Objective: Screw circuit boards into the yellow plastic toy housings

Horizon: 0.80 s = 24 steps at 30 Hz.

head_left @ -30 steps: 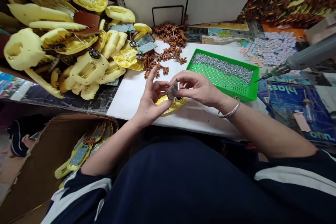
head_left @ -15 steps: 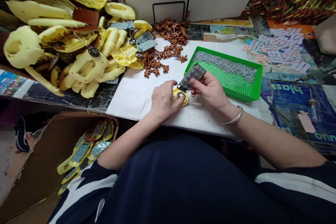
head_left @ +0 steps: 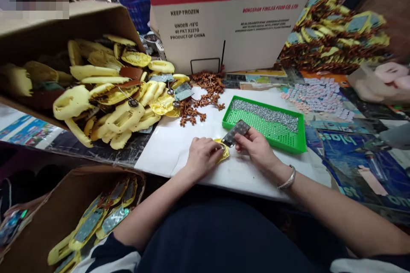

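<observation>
My right hand (head_left: 258, 147) pinches a dark grey circuit board (head_left: 236, 133) with light dots by its lower right edge, holding it tilted above the white work surface. Beneath its lower end lies a small yellow plastic shell (head_left: 224, 153), open side up. My left hand (head_left: 205, 155) rests at the shell's left, fingertips closed on a small round speaker (head_left: 222, 147) over the shell. The fingers partly cover both speaker and shell. Just beyond my right hand stands a green tray (head_left: 272, 144) holding many small silvery screws (head_left: 264, 111).
Yellow shells (head_left: 124, 115) spill from a cardboard box at the left. Brown branched plastic parts (head_left: 208, 87) lie behind. Farther right are small pale pieces (head_left: 320, 96) and a grey screwdriver (head_left: 390, 138). An open carton (head_left: 25, 230) with finished-looking shells stands low at the left.
The board has turned from edge-on between both hands to flat in my right hand, shifted right. My left hand has moved onto the speaker. The head view has tilted upward.
</observation>
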### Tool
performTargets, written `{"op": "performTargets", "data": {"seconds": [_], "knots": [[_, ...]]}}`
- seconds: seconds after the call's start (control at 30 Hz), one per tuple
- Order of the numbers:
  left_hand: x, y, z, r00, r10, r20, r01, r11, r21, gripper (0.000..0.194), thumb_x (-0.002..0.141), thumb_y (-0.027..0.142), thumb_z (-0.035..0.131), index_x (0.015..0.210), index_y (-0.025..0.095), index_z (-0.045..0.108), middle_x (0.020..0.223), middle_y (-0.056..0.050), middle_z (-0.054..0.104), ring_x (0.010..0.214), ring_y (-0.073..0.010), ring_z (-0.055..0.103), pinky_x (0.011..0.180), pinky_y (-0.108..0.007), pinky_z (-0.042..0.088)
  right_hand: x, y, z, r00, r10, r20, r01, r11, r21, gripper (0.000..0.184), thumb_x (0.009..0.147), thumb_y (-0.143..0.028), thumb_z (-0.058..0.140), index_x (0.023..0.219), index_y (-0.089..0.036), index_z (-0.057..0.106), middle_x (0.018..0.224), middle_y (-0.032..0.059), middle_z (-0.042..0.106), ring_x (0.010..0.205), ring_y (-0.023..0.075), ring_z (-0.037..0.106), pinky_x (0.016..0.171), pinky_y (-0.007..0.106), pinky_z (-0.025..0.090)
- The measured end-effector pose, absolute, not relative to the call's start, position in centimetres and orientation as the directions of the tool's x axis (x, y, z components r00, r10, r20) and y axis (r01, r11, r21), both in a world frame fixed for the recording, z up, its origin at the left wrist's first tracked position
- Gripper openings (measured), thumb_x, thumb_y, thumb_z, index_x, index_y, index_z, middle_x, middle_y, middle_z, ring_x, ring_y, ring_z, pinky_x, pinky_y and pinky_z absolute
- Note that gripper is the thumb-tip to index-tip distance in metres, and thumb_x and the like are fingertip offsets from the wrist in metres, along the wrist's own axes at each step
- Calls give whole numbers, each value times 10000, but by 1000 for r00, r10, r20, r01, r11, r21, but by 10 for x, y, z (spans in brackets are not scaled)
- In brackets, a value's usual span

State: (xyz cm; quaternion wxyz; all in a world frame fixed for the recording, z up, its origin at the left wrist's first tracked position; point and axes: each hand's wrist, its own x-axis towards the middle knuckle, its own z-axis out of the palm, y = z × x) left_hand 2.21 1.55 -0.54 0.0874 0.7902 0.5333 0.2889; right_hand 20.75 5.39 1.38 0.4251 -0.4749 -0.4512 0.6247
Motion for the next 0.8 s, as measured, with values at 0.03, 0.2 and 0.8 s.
{"op": "performTargets", "data": {"seconds": [0.03, 0.2, 0.8], "knots": [[19, 15, -7, 287, 873, 394, 793, -447, 413, 132, 911, 258, 663, 806, 221, 734, 692, -20, 684, 707, -173, 618, 682, -320, 353, 209, 54, 14, -196, 957, -214, -98, -236, -967, 617, 504, -598, 909, 833, -213, 557, 589, -69, 615, 493, 95, 569, 468, 234, 476], [14, 9, -9, 413, 775, 479, 777, -574, 258, 199, 974, 282, 597, 847, 209, 732, 741, -34, 659, 721, -169, 579, 696, -323, 380, 209, 51, 13, -202, 959, -199, -71, -217, -974, 607, 503, -592, 900, 813, -194, 562, 587, -61, 613, 473, 80, 541, 451, 218, 424], [23, 2, -15, 258, 816, 518, 844, -451, 290, 249, 933, 270, 667, 699, 211, 728, 729, -30, 661, 705, -160, 525, 659, -302, 355, 211, 48, 10, -247, 952, -181, 7, -185, -983, 483, 598, -515, 843, 829, -197, 564, 578, -52, 587, 479, 81, 500, 447, 229, 422]]}}
